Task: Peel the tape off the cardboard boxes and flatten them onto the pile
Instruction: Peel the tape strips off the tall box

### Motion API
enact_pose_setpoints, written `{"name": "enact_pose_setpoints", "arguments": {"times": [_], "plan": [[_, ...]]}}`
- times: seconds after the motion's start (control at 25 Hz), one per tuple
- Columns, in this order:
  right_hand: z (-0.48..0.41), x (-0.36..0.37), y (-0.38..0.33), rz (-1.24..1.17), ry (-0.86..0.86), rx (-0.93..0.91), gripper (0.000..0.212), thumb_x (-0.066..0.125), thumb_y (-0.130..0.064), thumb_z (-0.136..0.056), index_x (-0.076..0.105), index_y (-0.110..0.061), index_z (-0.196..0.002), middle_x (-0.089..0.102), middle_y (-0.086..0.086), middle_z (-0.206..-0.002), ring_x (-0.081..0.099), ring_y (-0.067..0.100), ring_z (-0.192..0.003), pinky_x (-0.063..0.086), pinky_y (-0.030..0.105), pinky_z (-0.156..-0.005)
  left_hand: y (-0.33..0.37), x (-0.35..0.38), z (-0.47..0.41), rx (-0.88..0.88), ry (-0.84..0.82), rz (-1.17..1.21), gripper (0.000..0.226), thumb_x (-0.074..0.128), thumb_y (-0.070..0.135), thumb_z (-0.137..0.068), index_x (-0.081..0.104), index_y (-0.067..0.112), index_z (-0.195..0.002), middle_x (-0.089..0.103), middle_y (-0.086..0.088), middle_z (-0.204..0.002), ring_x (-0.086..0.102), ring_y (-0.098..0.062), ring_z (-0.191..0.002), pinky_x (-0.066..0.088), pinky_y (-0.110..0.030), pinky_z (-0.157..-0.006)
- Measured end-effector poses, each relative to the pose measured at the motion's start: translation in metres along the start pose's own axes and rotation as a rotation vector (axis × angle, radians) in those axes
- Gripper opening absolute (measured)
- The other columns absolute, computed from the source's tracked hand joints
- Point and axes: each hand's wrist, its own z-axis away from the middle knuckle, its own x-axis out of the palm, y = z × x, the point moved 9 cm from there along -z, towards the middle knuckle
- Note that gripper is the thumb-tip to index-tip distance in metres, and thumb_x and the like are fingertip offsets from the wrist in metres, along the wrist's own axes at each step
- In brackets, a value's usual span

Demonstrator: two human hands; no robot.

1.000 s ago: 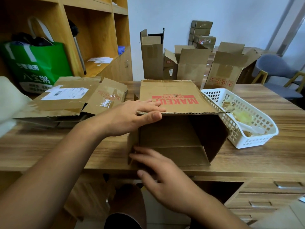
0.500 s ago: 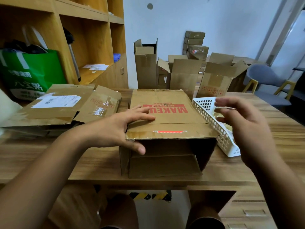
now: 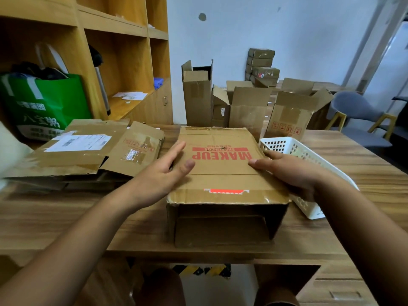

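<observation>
Table [image 3: 66, 217] holds box [image 3: 220, 168] — left hand [image 3: 159, 173], right hand [image 3: 287, 173] straight-fingered flanking it.

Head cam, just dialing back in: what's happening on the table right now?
A person has both hands on the MAKEUP box: the left hand lies flat on its top near the left edge, and the right hand rests with straight fingers at the right edge. The box stands with its near end open, not yet flattened. The pile of flattened cardboard lies to its left on the table, a white basket sits at its right, and more open boxes stand behind.
</observation>
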Motion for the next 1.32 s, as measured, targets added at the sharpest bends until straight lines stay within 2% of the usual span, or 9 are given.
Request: {"name": "enact_pose_setpoints", "arguments": {"times": [0.12, 0.24, 0.44, 0.6, 0.76, 0.96, 1.08, 1.24, 1.32], "plan": [[-0.003, 0.001, 0.013, -0.172, -0.031, 0.0, 0.054, 0.069, -0.045, -0.09, 0.053, -0.032, -0.14, 0.072, 0.003, -0.112, 0.071, 0.023, -0.102, 0.056, 0.04, -0.094, 0.003, 0.004, -0.008, 0.005, 0.034, 0.047, 0.081, 0.051, 0.056, -0.092, 0.01, 0.04, -0.16, 0.014, 0.032, -0.148, 0.016, 0.014, -0.133, 0.018, -0.011, -0.106], [-0.001, 0.0, 0.019, -0.355, -0.017, -0.029, 0.021, 0.066, -0.029, -0.096, 0.065, -0.021, -0.115, 0.078, 0.006, -0.099, 0.076, 0.021, -0.083, 0.06, 0.03, -0.066, 0.001, 0.011, -0.012, -0.047, -0.008, 0.006, 0.082, 0.051, 0.058, -0.091, 0.01, 0.04, -0.16, 0.011, 0.03, -0.156, 0.015, 0.009, -0.136, 0.019, -0.018, -0.114], [-0.005, 0.014, 0.041, -0.599, -0.051, 0.017, 0.019, 0.062, -0.012, -0.097, 0.068, -0.013, -0.115, 0.078, 0.015, -0.095, 0.076, 0.026, -0.07, 0.058, 0.029, -0.05, -0.018, 0.041, -0.015, -0.06, -0.177, -0.312, 0.093, 0.041, 0.074, -0.083, 0.002, 0.04, -0.16, -0.008, 0.024, -0.165, -0.008, 0.01, -0.145, 0.003, -0.03, -0.125], [-0.009, 0.032, 0.07, -0.592, -0.062, 0.056, 0.032, 0.063, -0.013, -0.096, 0.062, -0.017, -0.128, 0.076, 0.015, -0.106, 0.076, 0.031, -0.083, 0.061, 0.036, -0.062, -0.022, 0.051, -0.014, -0.042, -0.217, -0.386, 0.084, 0.04, 0.069, -0.091, 0.002, 0.04, -0.16, -0.01, 0.025, -0.164, -0.012, 0.011, -0.144, -0.003, -0.024, -0.116], [-0.012, 0.025, 0.08, -0.37, 0.114, -0.078, 0.059, 0.069, -0.018, -0.094, 0.046, -0.034, -0.146, 0.062, -0.005, -0.133, 0.068, 0.016, -0.107, 0.054, 0.038, -0.092, -0.029, 0.067, -0.013, -0.052, -0.291, -0.473, 0.077, 0.035, 0.064, -0.098, -0.004, 0.039, -0.159, -0.015, 0.021, -0.164, -0.013, 0.007, -0.146, -0.007, -0.022, -0.112], [-0.011, 0.033, 0.066, 0.368, 0.181, -0.265, 0.053, 0.055, -0.028, -0.103, 0.039, -0.032, -0.153, 0.011, -0.006, -0.168, 0.015, 0.013, -0.153, 0.016, 0.028, -0.12, -0.038, 0.088, -0.012, -0.051, -0.34, -0.575, 0.071, 0.031, 0.054, -0.105, -0.008, 0.03, -0.16, -0.015, 0.013, -0.166, -0.013, 0.001, -0.148, -0.011, -0.019, -0.112], [-0.016, 0.056, 0.063, 0.515, 0.062, -0.339, 0.059, 0.048, -0.039, -0.104, 0.026, -0.034, -0.158, -0.003, -0.011, -0.168, -0.008, 0.011, -0.154, -0.001, 0.029, -0.122, -0.048, 0.099, -0.011, -0.053, -0.36, -0.643, 0.071, 0.028, 0.053, -0.106, -0.01, 0.028, -0.16, -0.016, 0.009, -0.167, -0.015, -0.004, -0.15, -0.011, -0.022, -0.116], [-0.026, 0.073, 0.076, 0.713, 0.02, -0.342, 0.064, 0.027, -0.054, -0.104, 0.007, -0.033, -0.161, -0.004, -0.007, -0.169, -0.01, 0.012, -0.155, -0.009, 0.024, -0.118, -0.052, 0.104, -0.012, -0.035, -0.342, -0.706, 0.07, 0.023, 0.054, -0.106, -0.012, 0.026, -0.159, -0.019, 0.007, -0.166, -0.019, -0.006, -0.15, -0.013, -0.025, -0.119], [-0.025, 0.077, 0.078, 0.78, 0.03, -0.335, 0.082, 0.002, -0.075, -0.091, 0.0, -0.033, -0.161, -0.009, -0.008, -0.168, -0.012, 0.012, -0.154, -0.009, 0.028, -0.121, -0.054, 0.105, -0.012, -0.028, -0.327, -0.729, 0.069, 0.022, 0.054, -0.106, -0.013, 0.026, -0.159, -0.019, 0.007, -0.166, -0.019, -0.006, -0.15, -0.015, -0.025, -0.118]]}}
